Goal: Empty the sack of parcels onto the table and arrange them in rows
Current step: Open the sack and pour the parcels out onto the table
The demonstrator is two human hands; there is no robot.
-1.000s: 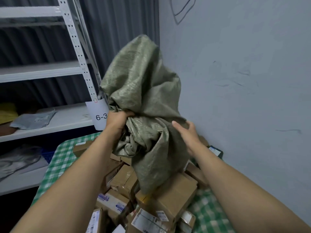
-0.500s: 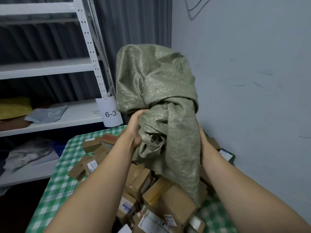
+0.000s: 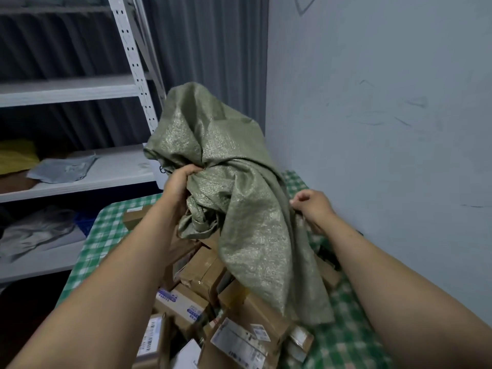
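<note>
Olive-green woven sack (image 3: 239,209); brown cardboard parcels (image 3: 202,272); green-white checked tablecloth (image 3: 101,235); white shelving (image 3: 80,89); pale grey wall (image 3: 372,102).

Dim, cool, flat light; I cannot tell source. Faint sheen on sack (image 3: 247,209) weave. Deep shadow under shelves (image 3: 66,90) at left. Wide-angle lens bends shelf post (image 3: 133,62), stretches forearms (image 3: 106,288) toward bottom edge. Softness on parcel labels (image 3: 239,339), unreadable.

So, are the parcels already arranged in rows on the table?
No, the parcels lie in a jumbled heap beneath the sack.

left hand (image 3: 177,185) grips bunched sack (image 3: 239,203) | right hand (image 3: 312,209) pinches its edge | parcels (image 3: 202,270) piled on table (image 3: 102,235)
</note>
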